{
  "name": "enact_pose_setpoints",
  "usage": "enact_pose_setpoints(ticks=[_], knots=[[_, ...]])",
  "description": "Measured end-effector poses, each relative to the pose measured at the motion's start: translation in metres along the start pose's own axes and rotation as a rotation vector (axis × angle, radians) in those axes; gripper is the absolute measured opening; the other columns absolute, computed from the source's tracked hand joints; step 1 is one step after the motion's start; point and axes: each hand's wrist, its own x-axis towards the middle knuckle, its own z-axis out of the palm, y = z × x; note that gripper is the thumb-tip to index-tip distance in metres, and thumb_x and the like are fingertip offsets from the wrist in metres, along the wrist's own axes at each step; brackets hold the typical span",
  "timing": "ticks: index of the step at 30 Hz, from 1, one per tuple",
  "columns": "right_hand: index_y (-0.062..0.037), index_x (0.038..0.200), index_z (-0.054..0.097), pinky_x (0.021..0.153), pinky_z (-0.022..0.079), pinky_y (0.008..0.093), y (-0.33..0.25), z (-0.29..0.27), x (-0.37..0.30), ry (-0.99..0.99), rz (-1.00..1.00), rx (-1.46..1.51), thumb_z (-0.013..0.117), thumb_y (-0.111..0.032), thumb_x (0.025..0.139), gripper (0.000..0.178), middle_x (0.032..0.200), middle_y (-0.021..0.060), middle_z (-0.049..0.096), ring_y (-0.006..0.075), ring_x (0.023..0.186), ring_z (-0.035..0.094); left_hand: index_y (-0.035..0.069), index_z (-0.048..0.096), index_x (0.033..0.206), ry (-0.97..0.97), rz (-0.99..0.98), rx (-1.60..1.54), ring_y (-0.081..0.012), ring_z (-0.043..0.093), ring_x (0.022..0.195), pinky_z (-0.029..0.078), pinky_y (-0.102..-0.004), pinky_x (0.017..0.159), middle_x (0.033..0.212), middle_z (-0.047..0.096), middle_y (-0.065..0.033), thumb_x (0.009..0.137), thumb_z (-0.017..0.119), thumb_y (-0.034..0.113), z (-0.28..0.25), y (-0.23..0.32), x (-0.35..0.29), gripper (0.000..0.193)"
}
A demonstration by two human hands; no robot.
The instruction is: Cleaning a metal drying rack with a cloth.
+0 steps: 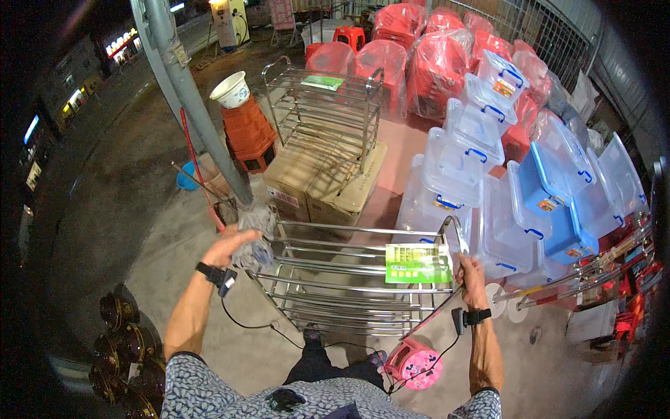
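Observation:
A shiny metal tiered rack (328, 246) stands in front of me, its bars running left to right. My left hand (229, 246) is closed around a grey rag (255, 250) at the rack's left end; the rag covers part of the frame there. At the opposite end, my right hand (472, 281) has its fingers wrapped round the side of the frame. A green and white printed card (419, 264) lies on the top bars, close to my right hand. Both wrists wear black straps with small devices and cables.
Beyond the rack, another metal rack (321, 105) rests on cardboard boxes (300, 174). A grey pole (202, 105) and stacked brown stools (248, 133) stand left. Clear plastic bins (453, 167) crowd the right, red chairs (440, 66) behind. A pink stool (422, 366) sits near my feet.

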Motion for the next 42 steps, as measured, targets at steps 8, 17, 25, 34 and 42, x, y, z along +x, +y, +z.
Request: enact_pose_setpoints(ticks=[8, 17, 25, 34, 42], knots=[[-0.0175, 0.069, 0.049, 0.041, 0.035, 0.0227, -0.131, 0.129, -0.018, 0.033, -0.21, -0.026, 0.066, -0.033, 0.094, 0.034, 0.053, -0.0056, 0.043, 0.0064, 0.041, 0.039, 0.004, 0.061, 0.131, -0.004, 0.062, 0.09, -0.0171, 0.06, 0.114, 0.049, -0.0337, 0.099, 0.125, 0.065, -0.0061, 0.082, 0.075, 0.03, -0.106, 0.177, 0.005, 0.057], [-0.0156, 0.086, 0.053, 0.041, 0.037, 0.0211, -0.241, 0.235, -0.005, -0.176, -0.358, 0.191, 0.058, -0.031, 0.1, 0.022, 0.055, -0.0092, 0.037, 0.0035, 0.042, 0.032, -0.009, 0.061, 0.12, 0.303, 0.382, 0.48, -0.0272, 0.063, 0.11, 0.048, -0.0382, 0.095, 0.117, 0.065, -0.022, 0.074, 0.076, 0.049, -0.2, 0.314, 0.061, 0.075], [-0.0143, 0.089, 0.054, 0.044, 0.037, 0.0217, -0.27, 0.316, 0.049, -0.202, -0.412, 0.256, 0.057, -0.031, 0.101, 0.02, 0.056, -0.0091, 0.038, 0.0038, 0.043, 0.034, -0.012, 0.052, 0.123, 0.36, 0.446, 0.313, -0.0226, 0.068, 0.091, 0.057, -0.0324, 0.077, 0.112, 0.065, -0.0181, 0.075, 0.078, 0.038, -0.222, 0.36, 0.138, 0.074], [-0.0115, 0.098, 0.062, 0.043, 0.043, 0.0213, -0.272, 0.362, 0.114, -0.198, -0.431, 0.24, 0.06, -0.03, 0.099, 0.019, 0.059, -0.0072, 0.038, 0.0043, 0.045, 0.037, -0.006, 0.061, 0.118, 0.477, 0.461, 0.455, -0.0215, 0.063, 0.099, 0.051, -0.0346, 0.087, 0.112, 0.064, -0.0144, 0.075, 0.076, 0.039, -0.263, 0.371, 0.256, 0.064], [-0.0133, 0.087, 0.058, 0.043, 0.044, 0.0216, -0.278, 0.405, 0.134, -0.099, -0.389, 0.18, 0.06, -0.029, 0.099, 0.02, 0.06, -0.0062, 0.042, 0.004, 0.046, 0.04, -0.007, 0.066, 0.107, 0.321, 0.383, 0.448, -0.0201, 0.063, 0.099, 0.048, -0.035, 0.085, 0.106, 0.068, -0.0133, 0.075, 0.075, 0.036, -0.271, 0.366, 0.321, 0.055]])
